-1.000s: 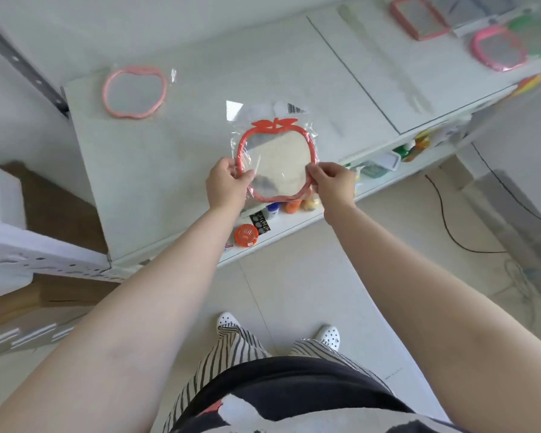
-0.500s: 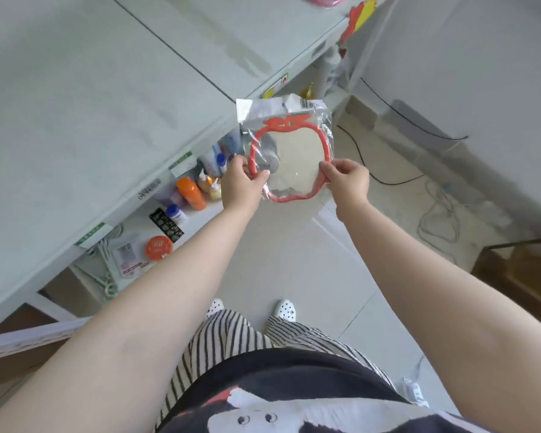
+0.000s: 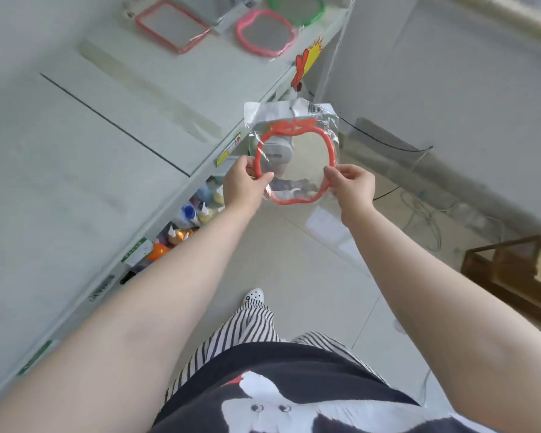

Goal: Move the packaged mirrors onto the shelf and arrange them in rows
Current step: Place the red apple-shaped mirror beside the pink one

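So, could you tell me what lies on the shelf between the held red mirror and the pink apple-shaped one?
Head view: nothing. Bare shelf top runs from the red mirror, pinched by left hand and right hand, to the pink apple-shaped mirror.

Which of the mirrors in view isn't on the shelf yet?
The red apple-shaped mirror, held in its clear bag by the left hand and right hand out past the shelf edge. The rest lie on the shelf.

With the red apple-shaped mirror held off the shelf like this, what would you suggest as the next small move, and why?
Probably carry the red apple-shaped mirror up and left over the shelf toward the pink mirror. Left hand and right hand pinch its frame while it hangs over the floor, beyond the shelf edge; bare shelf lies in front of the mirrors already laid down.
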Motion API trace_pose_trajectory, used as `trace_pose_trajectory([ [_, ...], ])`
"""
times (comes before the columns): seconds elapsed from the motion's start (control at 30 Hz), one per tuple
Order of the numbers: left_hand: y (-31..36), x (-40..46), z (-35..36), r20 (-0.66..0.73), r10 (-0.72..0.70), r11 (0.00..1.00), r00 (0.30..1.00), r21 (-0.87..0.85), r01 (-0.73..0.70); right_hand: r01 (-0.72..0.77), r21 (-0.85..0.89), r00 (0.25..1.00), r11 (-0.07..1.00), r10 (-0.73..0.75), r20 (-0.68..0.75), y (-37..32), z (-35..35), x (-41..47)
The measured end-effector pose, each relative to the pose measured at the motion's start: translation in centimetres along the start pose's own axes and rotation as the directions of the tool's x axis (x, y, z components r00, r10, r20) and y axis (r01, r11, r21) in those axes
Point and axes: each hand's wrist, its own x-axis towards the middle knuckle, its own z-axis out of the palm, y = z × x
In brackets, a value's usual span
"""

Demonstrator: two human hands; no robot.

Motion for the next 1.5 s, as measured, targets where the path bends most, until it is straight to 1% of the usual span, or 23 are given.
trace_pose_trajectory([
  [0.17,3.2,4.7,1.5,0.019,0.029,1.0,0.999,-0.007,-0.029,0.007,0.003,0.999,1.0,-0.007,-0.032,-2.5,0.5,4.6],
  [0.3,4.3,7.9,3.3,-0.003,0.003,1.0,1.0,0.009,-0.003,0.009,-0.012,1.0,1.0,-0.009,-0.024,-3.9,1.0,8.5],
  [0.4,5.4,10.3,4.9,-0.05,-0.019,1.0,0.999,0.014,0.02,0.022,-0.04,1.0,0.999,-0.021,0.022,-5.3,1.4,12.2],
  [0.53,7.5,13.4,6.9,-0.127,-0.042,0.999,0.991,-0.007,0.042,0.082,-0.084,0.992,0.993,-0.073,0.106,-7.5,2.0,17.6],
  [0.67,9.5,15.7,9.0,-0.213,-0.106,0.994,0.971,-0.058,0.096,0.148,-0.148,0.971,0.978,-0.116,0.207,-10.5,2.1,22.2],
  [0.87,11.1,17.7,10.4,-0.348,-0.212,0.974,0.913,-0.154,0.167,0.293,-0.238,0.911,0.926,-0.194,0.364,-13.8,3.9,26.7],
  [1.0,10.7,18.9,9.0,-0.422,-0.276,0.96,0.864,-0.157,0.23,0.353,-0.257,0.865,0.9,-0.209,0.456,-14.8,6.9,27.5],
  [1.1,10.1,20.5,7.5,-0.463,-0.328,0.944,0.823,-0.194,0.266,0.396,-0.26,0.826,0.881,-0.218,0.52,-15.8,9.6,27.9],
  [1.2,9.4,22.5,6.2,-0.482,-0.37,0.927,0.794,-0.249,0.281,0.43,-0.274,0.791,0.86,-0.213,0.574,-17.1,12.3,28.6],
  [1.3,8.6,24.8,4.7,-0.47,-0.39,0.917,0.792,-0.274,0.289,0.455,-0.279,0.763,0.845,-0.209,0.612,-18.4,14.8,29.9],
  [1.4,8.0,26.9,3.1,-0.453,-0.414,0.904,0.79,-0.306,0.298,0.514,-0.302,0.724,0.803,-0.217,0.654,-19.7,17.3,31.0],
  [1.5,7.7,28.2,1.9,-0.46,-0.448,0.89,0.766,-0.311,0.333,0.565,-0.321,0.692,0.76,-0.225,0.686,-20.7,19.8,31.4],
])
